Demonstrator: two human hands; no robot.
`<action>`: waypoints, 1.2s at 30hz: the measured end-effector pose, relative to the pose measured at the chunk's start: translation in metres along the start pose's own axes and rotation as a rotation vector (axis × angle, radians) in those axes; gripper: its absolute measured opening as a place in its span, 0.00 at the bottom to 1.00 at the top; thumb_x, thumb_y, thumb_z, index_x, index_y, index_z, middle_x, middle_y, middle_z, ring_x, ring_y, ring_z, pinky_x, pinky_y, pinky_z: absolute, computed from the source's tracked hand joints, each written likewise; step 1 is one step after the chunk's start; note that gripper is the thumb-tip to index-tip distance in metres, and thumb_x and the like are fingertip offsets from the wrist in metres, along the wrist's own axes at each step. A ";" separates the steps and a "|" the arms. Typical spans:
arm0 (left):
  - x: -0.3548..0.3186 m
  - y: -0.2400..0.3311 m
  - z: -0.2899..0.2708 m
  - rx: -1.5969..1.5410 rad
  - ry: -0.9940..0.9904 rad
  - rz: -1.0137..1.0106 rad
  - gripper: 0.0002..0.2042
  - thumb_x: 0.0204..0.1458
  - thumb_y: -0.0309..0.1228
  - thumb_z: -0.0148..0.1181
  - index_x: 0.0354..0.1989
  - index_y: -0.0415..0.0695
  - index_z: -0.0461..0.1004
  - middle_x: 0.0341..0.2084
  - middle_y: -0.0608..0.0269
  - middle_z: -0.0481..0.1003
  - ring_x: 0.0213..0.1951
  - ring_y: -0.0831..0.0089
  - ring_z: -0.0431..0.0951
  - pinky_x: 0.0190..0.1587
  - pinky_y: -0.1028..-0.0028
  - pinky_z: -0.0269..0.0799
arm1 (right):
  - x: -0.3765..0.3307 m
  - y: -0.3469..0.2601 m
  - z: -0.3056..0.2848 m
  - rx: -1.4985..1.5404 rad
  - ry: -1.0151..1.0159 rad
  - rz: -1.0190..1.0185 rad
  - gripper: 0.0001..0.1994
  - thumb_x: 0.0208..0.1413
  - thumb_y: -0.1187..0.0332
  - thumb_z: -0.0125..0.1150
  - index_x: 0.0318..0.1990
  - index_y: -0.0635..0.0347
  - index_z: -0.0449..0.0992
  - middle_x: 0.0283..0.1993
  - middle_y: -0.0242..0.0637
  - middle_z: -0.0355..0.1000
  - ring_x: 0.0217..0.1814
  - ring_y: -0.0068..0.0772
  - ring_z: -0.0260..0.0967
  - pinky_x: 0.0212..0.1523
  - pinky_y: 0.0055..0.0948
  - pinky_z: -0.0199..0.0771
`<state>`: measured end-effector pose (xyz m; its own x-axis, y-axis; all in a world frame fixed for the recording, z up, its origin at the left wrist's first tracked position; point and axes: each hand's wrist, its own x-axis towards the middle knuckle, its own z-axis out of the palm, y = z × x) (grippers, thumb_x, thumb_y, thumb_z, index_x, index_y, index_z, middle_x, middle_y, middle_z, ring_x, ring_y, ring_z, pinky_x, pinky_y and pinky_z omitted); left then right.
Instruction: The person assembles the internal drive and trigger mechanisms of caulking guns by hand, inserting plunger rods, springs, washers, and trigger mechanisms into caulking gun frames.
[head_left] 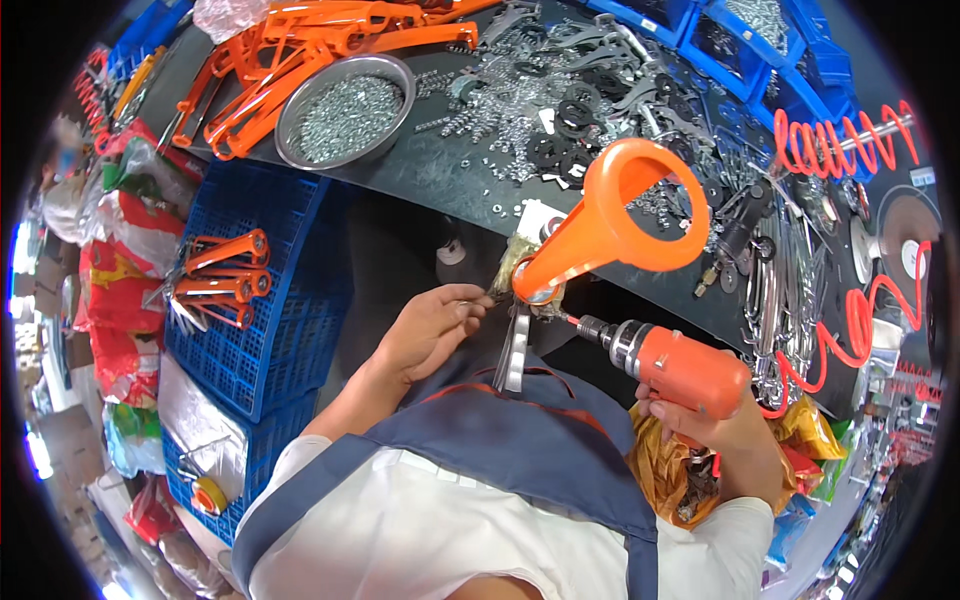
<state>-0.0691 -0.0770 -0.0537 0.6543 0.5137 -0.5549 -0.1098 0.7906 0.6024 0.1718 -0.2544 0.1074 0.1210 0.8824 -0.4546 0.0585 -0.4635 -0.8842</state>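
Observation:
An orange tool body (575, 245) with a big round ring end leans over the table's front edge. Its narrow lower end meets a small fixture, and grey metal strips (514, 352) hang below. My left hand (430, 325) is just left of that end, thumb and fingertips pinched together; what they hold is too small to make out. My right hand (690, 415) is closed round the grip of a red power drill (690, 370). The drill's bit points left at the narrow end, and whether it touches cannot be told.
A metal bowl (350, 112) of small fasteners stands on the dark table (440, 190), beside piled orange bodies (290, 55). Loose metal parts (590, 95) spread across it. Blue crates (260, 290) stand at left; blue bins (725, 45) line the back. Red coiled hoses (845, 145) hang at right.

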 end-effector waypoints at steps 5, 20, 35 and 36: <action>-0.028 0.017 0.019 -0.118 -0.296 0.037 0.12 0.60 0.27 0.49 0.46 0.30 0.68 0.24 0.57 0.72 0.23 0.79 0.66 0.25 0.82 0.61 | 0.003 0.021 0.004 0.045 -0.069 -0.007 0.08 0.47 0.77 0.62 0.37 0.67 0.77 0.28 0.35 0.76 0.25 0.21 0.74 0.24 0.20 0.74; -0.015 0.007 0.021 -0.300 -0.252 -0.002 0.08 0.55 0.29 0.58 0.37 0.38 0.72 0.27 0.61 0.73 0.23 0.82 0.63 0.26 0.83 0.60 | 0.013 0.037 0.023 0.278 -0.167 -0.081 0.11 0.52 0.75 0.59 0.42 0.66 0.72 0.30 0.39 0.73 0.24 0.23 0.71 0.23 0.22 0.71; -0.017 -0.004 0.025 -0.300 -0.191 0.070 0.07 0.58 0.30 0.54 0.33 0.38 0.71 0.22 0.62 0.71 0.21 0.82 0.61 0.24 0.82 0.59 | 0.026 0.040 0.039 0.250 -0.118 -0.167 0.09 0.49 0.77 0.60 0.39 0.67 0.74 0.30 0.38 0.74 0.23 0.23 0.71 0.23 0.21 0.72; -0.018 -0.006 0.027 -0.265 -0.190 0.091 0.07 0.58 0.30 0.54 0.32 0.38 0.71 0.22 0.62 0.71 0.21 0.82 0.61 0.24 0.82 0.59 | 0.023 0.039 0.041 0.251 -0.061 -0.142 0.09 0.49 0.77 0.60 0.39 0.67 0.74 0.30 0.38 0.74 0.22 0.22 0.70 0.22 0.20 0.71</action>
<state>-0.0605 -0.0996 -0.0318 0.7581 0.5344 -0.3738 -0.3483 0.8163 0.4607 0.1364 -0.2493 0.0579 0.0690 0.9439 -0.3230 -0.1773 -0.3070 -0.9350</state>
